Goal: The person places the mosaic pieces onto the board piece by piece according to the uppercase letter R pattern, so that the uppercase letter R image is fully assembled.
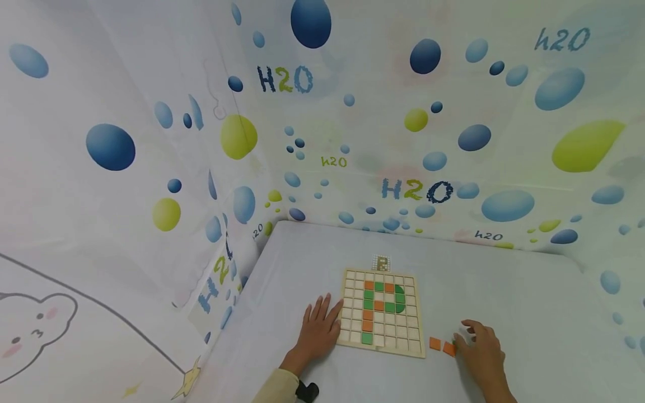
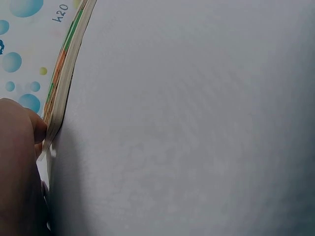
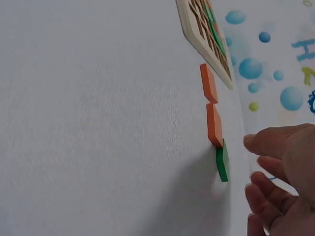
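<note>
A square wooden grid board [image 1: 383, 350] lies on the white table, with orange and green tiles in its cells forming a letter P. My left hand [image 1: 318, 330] rests at the board's left edge, fingers extended and fingertips right at the rim. To the right of the board, two square orange tiles [image 1: 435, 343] lie flat. Close beside them hovers my right hand [image 1: 481, 352], fingers loosely bent and nothing between them. The right wrist view also shows a green tile [image 3: 223, 162] touching the nearer orange tile [image 3: 213, 125]; in the head view the hand hides it.
A small pattern card [image 1: 382, 263] showing a P lies just behind the board. White curtains [image 1: 353, 129] printed with blue and green dots stand behind and to the left of the table [image 1: 529, 291]. A black object [image 1: 307, 390] sits by the left wrist.
</note>
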A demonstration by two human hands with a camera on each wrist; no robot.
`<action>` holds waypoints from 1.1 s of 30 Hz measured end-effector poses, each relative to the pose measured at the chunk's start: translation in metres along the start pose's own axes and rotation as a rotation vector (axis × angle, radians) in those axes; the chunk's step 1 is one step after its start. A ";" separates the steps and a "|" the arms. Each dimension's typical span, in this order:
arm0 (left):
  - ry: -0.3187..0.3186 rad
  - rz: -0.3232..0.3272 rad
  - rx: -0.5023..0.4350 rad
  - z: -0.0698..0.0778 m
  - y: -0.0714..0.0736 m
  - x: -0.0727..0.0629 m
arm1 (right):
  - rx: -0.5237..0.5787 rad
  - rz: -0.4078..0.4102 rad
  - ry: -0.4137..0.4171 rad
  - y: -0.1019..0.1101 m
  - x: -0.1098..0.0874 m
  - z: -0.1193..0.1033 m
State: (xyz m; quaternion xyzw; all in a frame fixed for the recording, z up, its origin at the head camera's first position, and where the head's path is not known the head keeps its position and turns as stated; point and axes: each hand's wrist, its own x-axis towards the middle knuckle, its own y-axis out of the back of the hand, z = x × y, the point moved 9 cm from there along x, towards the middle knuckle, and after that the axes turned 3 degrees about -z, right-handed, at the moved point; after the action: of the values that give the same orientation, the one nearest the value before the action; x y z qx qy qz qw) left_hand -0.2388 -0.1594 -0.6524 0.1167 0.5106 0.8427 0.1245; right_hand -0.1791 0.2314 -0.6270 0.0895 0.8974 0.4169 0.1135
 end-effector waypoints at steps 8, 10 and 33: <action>0.000 -0.003 -0.011 0.004 0.004 -0.001 | -0.010 -0.070 -0.062 -0.005 0.001 0.025; -0.016 0.008 -0.032 0.007 0.007 -0.002 | -0.013 -0.060 -0.057 -0.005 0.001 0.025; 0.006 -0.032 -0.024 0.015 0.014 -0.004 | -0.008 -0.097 -0.055 -0.007 0.004 0.026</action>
State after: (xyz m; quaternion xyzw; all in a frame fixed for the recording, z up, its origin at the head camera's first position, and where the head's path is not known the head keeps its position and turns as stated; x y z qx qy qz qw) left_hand -0.2318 -0.1545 -0.6331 0.1046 0.5026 0.8470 0.1380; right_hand -0.1763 0.2470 -0.6494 0.0566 0.8956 0.4118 0.1585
